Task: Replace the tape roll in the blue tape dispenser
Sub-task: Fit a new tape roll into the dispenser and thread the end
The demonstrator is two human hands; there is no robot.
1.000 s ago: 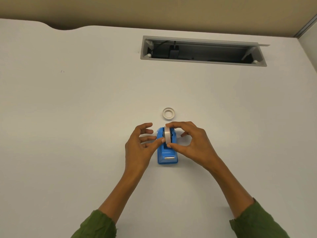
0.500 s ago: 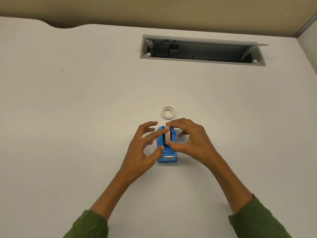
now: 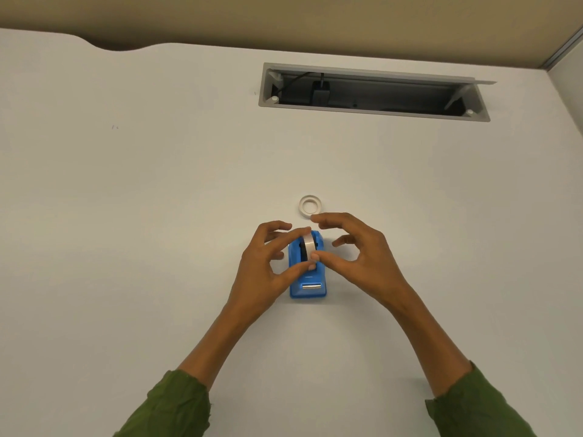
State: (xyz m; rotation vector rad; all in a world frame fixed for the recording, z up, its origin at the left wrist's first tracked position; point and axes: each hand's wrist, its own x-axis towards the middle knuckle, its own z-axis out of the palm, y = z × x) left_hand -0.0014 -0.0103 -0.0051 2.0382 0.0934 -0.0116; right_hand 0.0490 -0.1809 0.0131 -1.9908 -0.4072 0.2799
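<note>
The blue tape dispenser (image 3: 307, 287) stands on the white desk, its cutter end facing me. A tape roll (image 3: 309, 245) sits upright in its slot. My left hand (image 3: 263, 269) pinches the roll, index fingertip on its top and thumb against its lower front. My right hand (image 3: 362, 257) is on the dispenser's right side; its thumb tip touches the front of the roll, while its index finger arches free above the dispenser's far end. A small white empty tape ring (image 3: 310, 205) lies flat just beyond the dispenser.
The white desk (image 3: 157, 216) stretches wide on both sides. A grey cable hatch (image 3: 372, 113) stands open at the back, with a black plug and cord inside. A beige partition runs behind the desk's far edge.
My left hand has come in from the dispenser's left side and closed index and thumb on the roll. My right index finger has lifted off the roll and the hand has spread.
</note>
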